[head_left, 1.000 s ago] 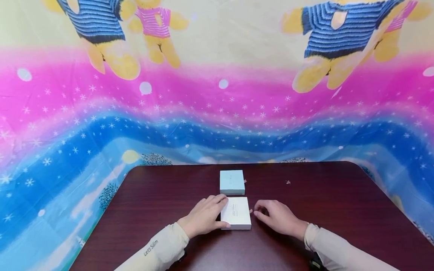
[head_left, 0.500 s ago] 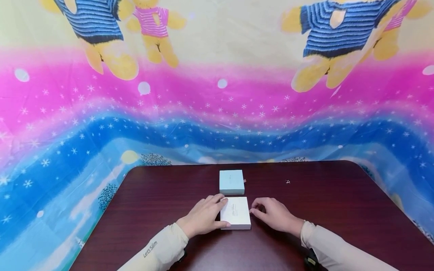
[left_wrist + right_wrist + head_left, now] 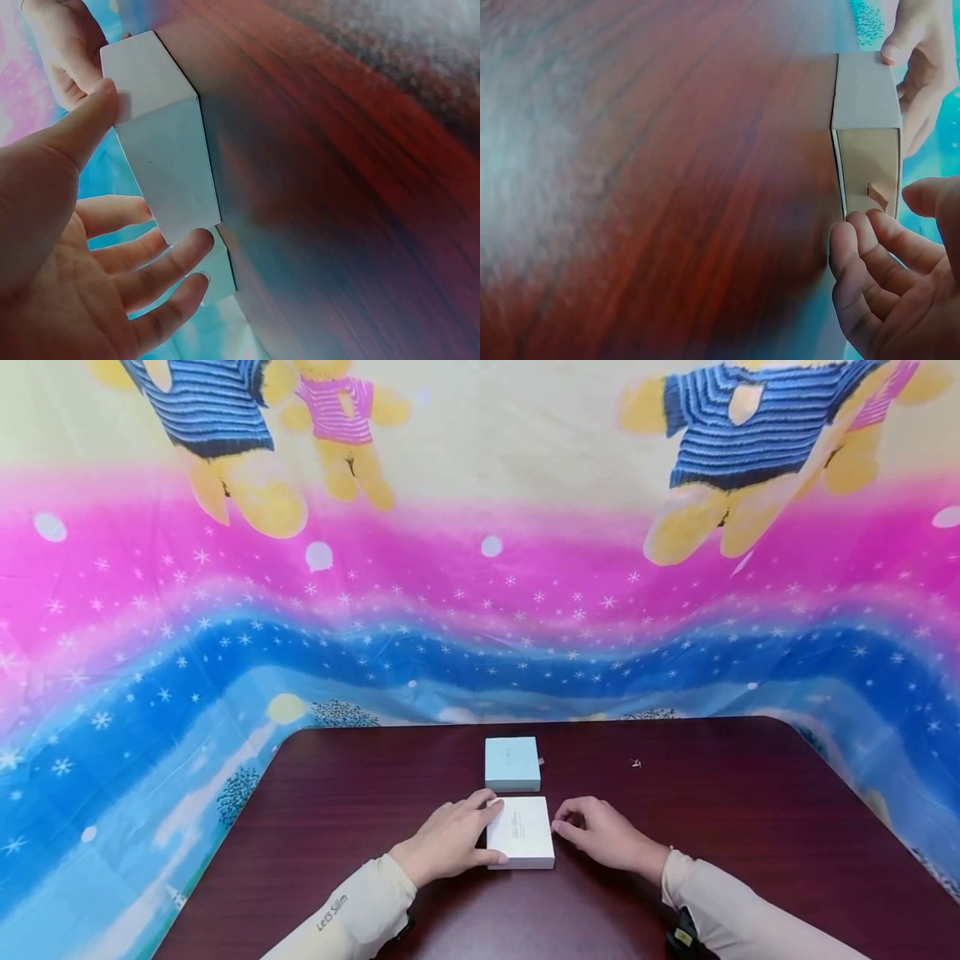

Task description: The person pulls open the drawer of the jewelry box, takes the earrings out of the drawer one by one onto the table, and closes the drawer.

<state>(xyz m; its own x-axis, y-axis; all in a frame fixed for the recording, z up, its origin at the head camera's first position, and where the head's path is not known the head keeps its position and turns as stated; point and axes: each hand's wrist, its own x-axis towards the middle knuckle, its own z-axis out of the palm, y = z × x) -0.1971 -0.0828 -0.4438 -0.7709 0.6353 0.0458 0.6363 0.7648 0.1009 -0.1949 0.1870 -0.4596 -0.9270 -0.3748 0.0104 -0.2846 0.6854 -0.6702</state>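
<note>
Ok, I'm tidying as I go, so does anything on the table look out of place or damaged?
One thing: a tiny white scrap lies alone on the table, to the right of the pale blue box. It looks stray; too small to identify. That box and the white box show no visible damage.

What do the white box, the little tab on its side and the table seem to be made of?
White box: probably stiff matte cardboard, given its crisp edges and printed top.
Tab: perhaps ribbon or leather; a thin brownish strip, finish unclear.
Table: wood or wood-look laminate, with reddish grain and glossy sheen.
</note>
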